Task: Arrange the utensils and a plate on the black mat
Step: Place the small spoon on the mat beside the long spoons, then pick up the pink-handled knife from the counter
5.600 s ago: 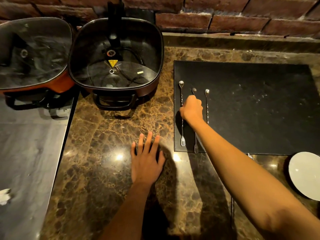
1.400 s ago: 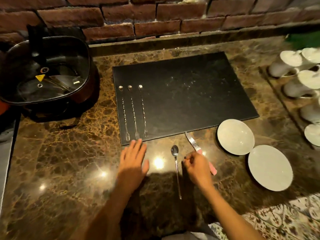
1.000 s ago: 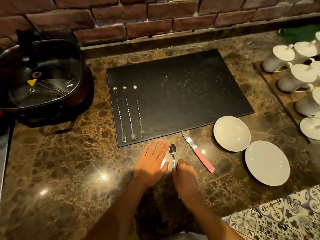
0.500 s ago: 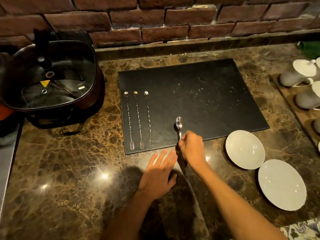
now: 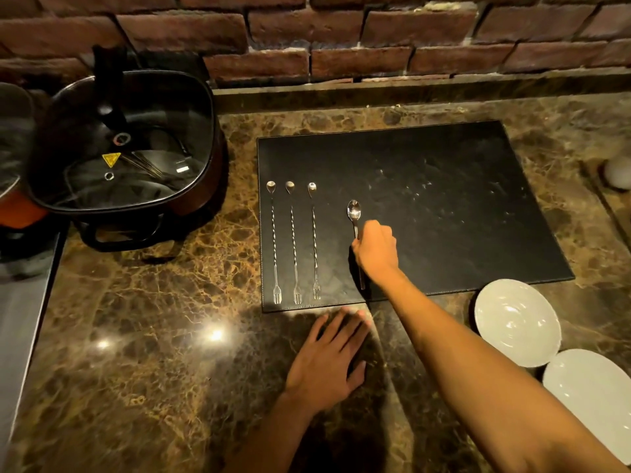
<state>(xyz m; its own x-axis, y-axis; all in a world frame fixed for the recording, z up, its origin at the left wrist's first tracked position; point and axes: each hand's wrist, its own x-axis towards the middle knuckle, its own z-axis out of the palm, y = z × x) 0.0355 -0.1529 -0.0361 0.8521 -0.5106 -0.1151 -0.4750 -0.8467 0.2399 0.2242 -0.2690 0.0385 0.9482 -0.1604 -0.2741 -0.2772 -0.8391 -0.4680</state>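
Pinching the spoon (image 5: 355,218) mid-handle, right hand (image 5: 375,249) fingers are curled shut around it, arm reaching forward over the black mat (image 5: 444,206); bowl points away, handle end lies on the mat, right of three thin twisted forks (image 5: 294,244). Left hand (image 5: 327,363) lies flat, fingers spread and holding nothing, on the marble counter (image 5: 153,336) just before the mat's near edge. Two white plates (image 5: 517,322) sit off the mat's near-right corner.

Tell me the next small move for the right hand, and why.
Probably let go of the spoon. The right hand holds its handle, and it seems to lie on the black mat, roughly parallel to the three long forks. Both plates remain off the mat.
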